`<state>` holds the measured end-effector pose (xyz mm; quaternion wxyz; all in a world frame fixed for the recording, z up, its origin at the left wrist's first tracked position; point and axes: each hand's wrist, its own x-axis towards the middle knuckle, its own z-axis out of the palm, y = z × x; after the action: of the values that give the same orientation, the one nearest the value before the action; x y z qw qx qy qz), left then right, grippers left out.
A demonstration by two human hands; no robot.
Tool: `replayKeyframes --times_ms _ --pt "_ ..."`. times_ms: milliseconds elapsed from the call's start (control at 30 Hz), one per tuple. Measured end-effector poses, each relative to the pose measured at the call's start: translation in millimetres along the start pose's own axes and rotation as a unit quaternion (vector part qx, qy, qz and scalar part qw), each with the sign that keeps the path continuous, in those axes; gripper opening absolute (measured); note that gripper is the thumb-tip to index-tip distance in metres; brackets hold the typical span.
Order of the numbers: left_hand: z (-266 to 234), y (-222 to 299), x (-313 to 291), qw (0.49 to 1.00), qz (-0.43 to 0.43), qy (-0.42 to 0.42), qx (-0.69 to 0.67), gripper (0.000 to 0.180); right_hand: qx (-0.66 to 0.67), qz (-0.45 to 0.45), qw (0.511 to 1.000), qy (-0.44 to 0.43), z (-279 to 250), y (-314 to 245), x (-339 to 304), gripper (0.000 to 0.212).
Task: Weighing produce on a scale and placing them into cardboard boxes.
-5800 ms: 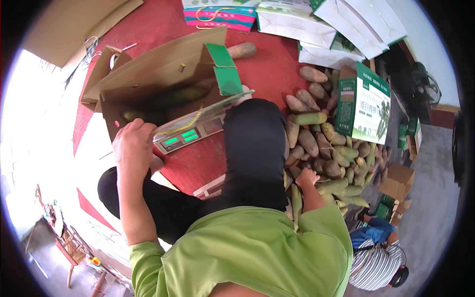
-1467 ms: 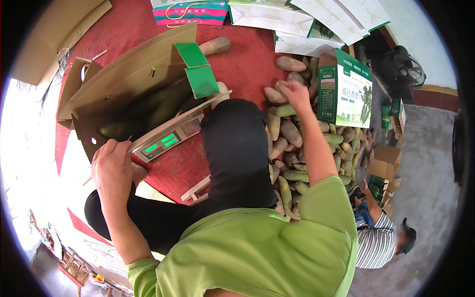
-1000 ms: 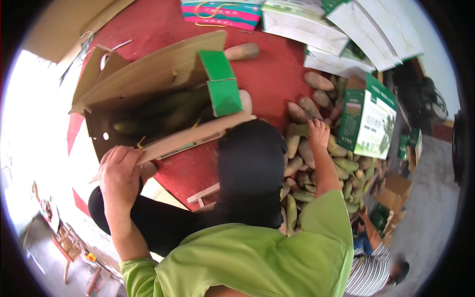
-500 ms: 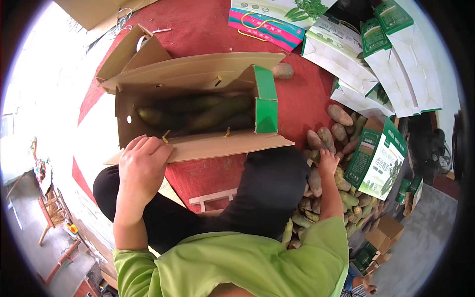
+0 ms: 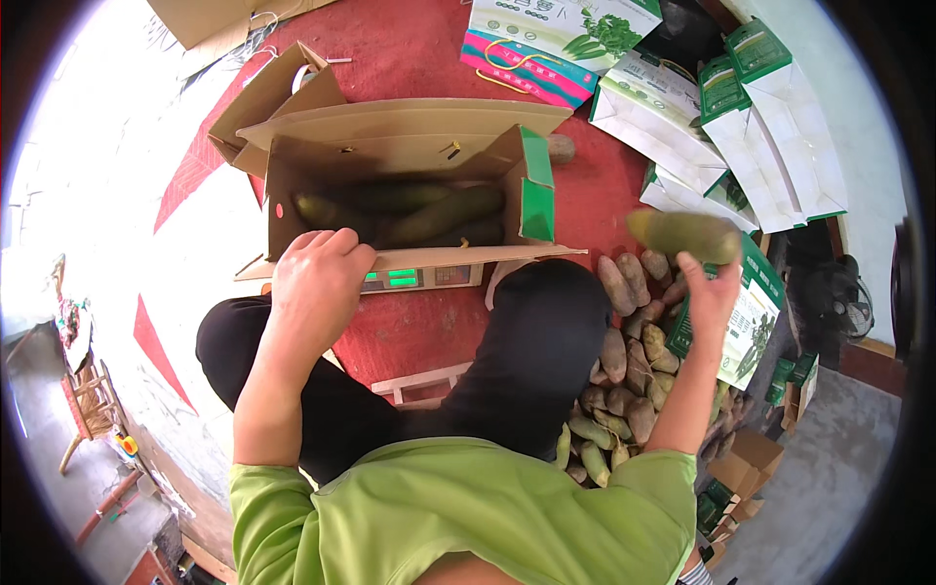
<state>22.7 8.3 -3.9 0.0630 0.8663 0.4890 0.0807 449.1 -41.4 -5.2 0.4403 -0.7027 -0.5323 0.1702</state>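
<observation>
My left hand (image 5: 322,283) grips the near flap (image 5: 478,257) of an open cardboard box (image 5: 390,171), fingers curled over its edge. Several long green radishes (image 5: 429,216) lie inside that box, in shadow. The box rests on a scale (image 5: 403,280), whose lit green display shows below the flap. Off to the right, my right hand (image 5: 710,283) holds up a thick green radish (image 5: 687,236), slightly blurred by motion. Below this hand spreads a heap of soil-coated radishes (image 5: 624,390), greenish and brownish-pink.
A green-and-white carton (image 5: 751,317) leans by the heap. White-and-green gift boxes (image 5: 663,112) and a pink-and-blue box (image 5: 526,68) stand at the far right on the red mat (image 5: 409,58). A small wooden frame (image 5: 419,386) lies between my legs. A fan (image 5: 834,292) stands far right.
My right hand has lifted a green radish from the heap and raised it. The box has shifted slightly right, and its near flap now stands higher, exposing the scale display.
</observation>
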Motion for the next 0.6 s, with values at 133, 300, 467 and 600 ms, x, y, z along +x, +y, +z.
replayKeyframes --times_ms 133,300,467,600 --pt "0 0 0 1.000 0.010 0.006 0.010 0.008 0.160 -0.148 0.976 0.004 4 -99 21 0.051" --pt "2 -5 -3 1.000 0.004 -0.017 0.024 0.031 0.125 -0.271 0.938 -0.179 53 -178 36 0.057" --pt "5 -7 -4 1.000 0.009 0.019 0.002 0.013 -0.045 -0.391 0.888 -0.237 153 -193 33 0.053" --pt "3 -3 -3 1.000 0.010 0.017 -0.003 0.008 -0.237 -0.393 0.830 -0.317 213 -186 21 0.041"
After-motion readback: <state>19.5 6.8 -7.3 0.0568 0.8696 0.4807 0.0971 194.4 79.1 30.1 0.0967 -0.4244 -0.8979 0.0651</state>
